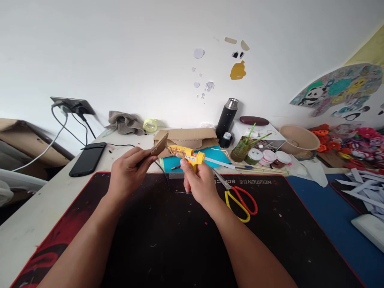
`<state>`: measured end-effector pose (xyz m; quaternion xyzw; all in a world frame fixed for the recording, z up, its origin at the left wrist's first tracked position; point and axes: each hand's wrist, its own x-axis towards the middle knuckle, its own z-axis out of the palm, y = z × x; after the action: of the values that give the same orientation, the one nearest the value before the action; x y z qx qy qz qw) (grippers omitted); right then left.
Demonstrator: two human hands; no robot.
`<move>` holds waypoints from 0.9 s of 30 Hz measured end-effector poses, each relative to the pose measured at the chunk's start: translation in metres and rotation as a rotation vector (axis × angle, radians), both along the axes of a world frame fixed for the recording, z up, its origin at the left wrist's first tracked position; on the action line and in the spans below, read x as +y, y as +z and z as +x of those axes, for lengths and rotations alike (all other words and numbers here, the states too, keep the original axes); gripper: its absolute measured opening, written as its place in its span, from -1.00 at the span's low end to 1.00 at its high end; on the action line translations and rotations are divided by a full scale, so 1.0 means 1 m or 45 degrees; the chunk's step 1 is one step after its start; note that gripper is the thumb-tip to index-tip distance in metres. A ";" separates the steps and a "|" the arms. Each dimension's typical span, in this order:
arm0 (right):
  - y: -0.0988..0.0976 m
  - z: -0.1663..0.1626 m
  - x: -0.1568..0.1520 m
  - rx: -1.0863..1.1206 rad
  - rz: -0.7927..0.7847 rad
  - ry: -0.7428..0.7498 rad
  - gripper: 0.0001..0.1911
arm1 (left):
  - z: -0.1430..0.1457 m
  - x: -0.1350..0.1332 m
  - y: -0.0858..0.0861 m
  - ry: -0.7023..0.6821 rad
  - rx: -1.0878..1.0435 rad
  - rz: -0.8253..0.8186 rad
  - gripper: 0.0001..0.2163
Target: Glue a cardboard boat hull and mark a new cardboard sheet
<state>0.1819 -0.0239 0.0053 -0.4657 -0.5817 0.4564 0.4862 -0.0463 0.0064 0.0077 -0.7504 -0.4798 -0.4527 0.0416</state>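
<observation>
My left hand (130,168) is closed on a piece of brown cardboard (160,145), which is tilted with its far corner up. My right hand (199,176) grips a yellow hot glue gun (183,152), its fingers wrapped round the handle. A pale glue stick (220,161) sticks out of the gun's back end. The nozzle points left and is close to the cardboard's edge; whether they touch I cannot tell. Scissors (237,200) with one red and one yellow handle lie on the black mat (168,248), just right of my right hand.
Behind my hands lie a cardboard box (192,138) and a blue sheet (172,163). A black thermos (227,118), a brush jar (241,149) and several paint pots (268,157) stand at the back right. A phone (88,160) lies left, near plugged-in cables. Paper strips (367,188) lie far right.
</observation>
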 end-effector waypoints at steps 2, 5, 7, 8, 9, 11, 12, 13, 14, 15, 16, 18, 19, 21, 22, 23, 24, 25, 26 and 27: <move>0.000 0.000 0.000 -0.019 0.031 -0.021 -0.31 | 0.000 -0.001 0.000 0.025 0.017 0.017 -0.83; 0.000 0.000 -0.001 -0.005 0.047 -0.046 -0.33 | -0.001 -0.003 0.000 0.086 0.064 0.048 -0.80; 0.000 0.000 -0.001 0.018 0.039 -0.055 -0.35 | -0.001 -0.004 0.001 0.123 0.102 0.077 -0.80; 0.000 0.000 -0.001 0.023 0.037 -0.054 -0.35 | -0.001 -0.005 0.001 0.137 0.122 0.091 -0.81; 0.000 0.000 -0.002 0.020 0.037 -0.050 -0.34 | -0.001 -0.005 0.001 0.143 0.141 0.106 -0.81; 0.000 0.000 -0.002 0.003 0.043 -0.037 -0.30 | -0.001 -0.005 0.001 0.147 0.176 0.156 -0.81; 0.000 -0.001 -0.002 -0.005 0.045 -0.037 -0.29 | -0.001 -0.006 0.001 0.144 0.193 0.186 -0.81; 0.000 -0.001 -0.003 -0.008 0.047 -0.042 -0.29 | -0.001 -0.006 0.001 0.138 0.210 0.215 -0.80; -0.001 -0.001 -0.003 -0.006 0.041 -0.041 -0.29 | 0.000 -0.006 0.001 0.134 0.229 0.242 -0.80; -0.002 -0.001 -0.003 -0.009 0.037 -0.038 -0.29 | 0.000 -0.006 0.002 0.134 0.248 0.265 -0.79; -0.003 -0.001 -0.003 -0.011 0.030 -0.036 -0.28 | 0.000 -0.006 0.002 0.134 0.266 0.280 -0.78; -0.005 -0.001 -0.003 -0.004 0.021 -0.044 -0.27 | -0.001 -0.007 0.004 0.135 0.294 0.299 -0.78; -0.006 -0.001 -0.003 0.009 0.020 -0.070 -0.28 | -0.001 -0.007 0.004 0.130 0.302 0.304 -0.79; -0.008 0.000 -0.004 0.009 0.010 -0.090 -0.30 | -0.002 -0.007 0.005 0.110 0.312 0.311 -0.81; -0.008 0.000 -0.004 0.002 0.016 -0.103 -0.31 | -0.002 -0.008 0.006 0.099 0.314 0.314 -0.81; -0.009 0.000 -0.005 -0.009 0.015 -0.107 -0.33 | -0.002 -0.008 0.006 0.091 0.315 0.318 -0.81; -0.009 0.001 -0.005 -0.019 0.009 -0.114 -0.34 | -0.003 -0.009 0.006 0.084 0.312 0.322 -0.81; -0.010 0.001 -0.006 -0.031 0.002 -0.114 -0.35 | -0.003 -0.009 0.006 0.076 0.308 0.325 -0.79; -0.011 0.001 -0.006 -0.036 -0.004 -0.113 -0.36 | -0.004 -0.009 0.006 0.067 0.305 0.324 -0.78; -0.013 0.001 -0.007 -0.036 -0.008 -0.115 -0.37 | -0.004 -0.010 0.006 0.056 0.302 0.320 -0.76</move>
<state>0.1832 -0.0308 -0.0075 -0.4995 -0.5655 0.4293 0.4964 -0.0506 -0.0033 0.0141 -0.7768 -0.4274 -0.4165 0.2011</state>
